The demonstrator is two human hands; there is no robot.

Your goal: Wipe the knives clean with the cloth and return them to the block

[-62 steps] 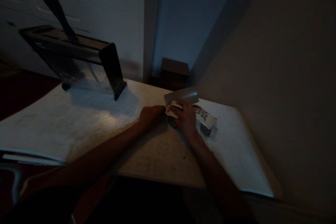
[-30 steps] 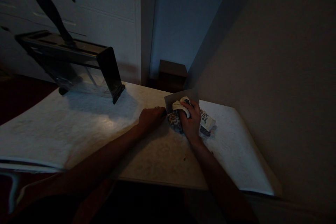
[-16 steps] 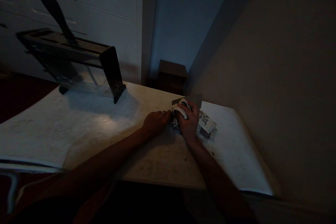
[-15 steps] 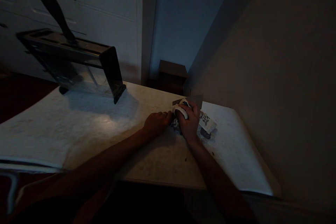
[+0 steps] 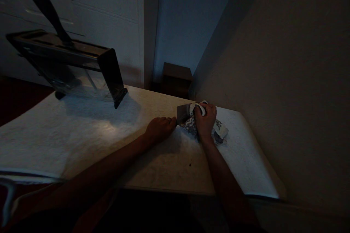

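My left hand [image 5: 161, 129] is closed around the handle end of a broad-bladed knife [image 5: 181, 112], low over the counter. The handle itself is mostly hidden in my fist. The flat grey blade points to the right, its farther part covered by a patterned grey-and-white cloth [image 5: 189, 126]. My right hand [image 5: 206, 121] grips this cloth in a bunch against the blade. Part of the cloth hangs out to the right of my wrist, resting on the counter.
A clear-sided knife block [image 5: 107, 74] with a black-handled knife [image 5: 49, 9] stands at the back left of the pale counter [image 5: 109, 131]. A wall [image 5: 262, 62] rises along the right. Beyond the back edge sits a brown box-like piece [image 5: 177, 72]. A dark speck lies near the front.
My right hand and the cloth have moved right along the blade, away from my left hand, baring the part near the handle. The view has shifted slightly.
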